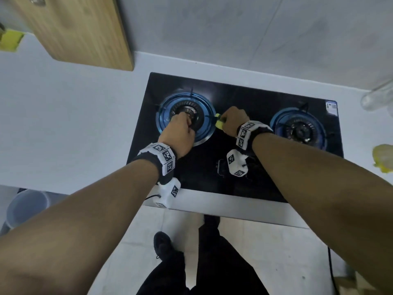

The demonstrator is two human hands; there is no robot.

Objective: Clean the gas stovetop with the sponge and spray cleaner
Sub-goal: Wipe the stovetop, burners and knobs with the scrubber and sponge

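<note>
A black glass gas stovetop with two blue-ringed burners lies in the white counter. My left hand rests on the left burner, fingers curled around the dark grate or burner cap at its centre. My right hand is just right of that burner, closed on a yellow-green sponge pressed to the glass at the burner's rim. The right burner is untouched. No spray bottle can be clearly made out.
A wooden cutting board leans at the back left, with a yellow object beside it. A clear glass item and a yellowish object lie at the right edge. A grey bucket stands on the floor at the left.
</note>
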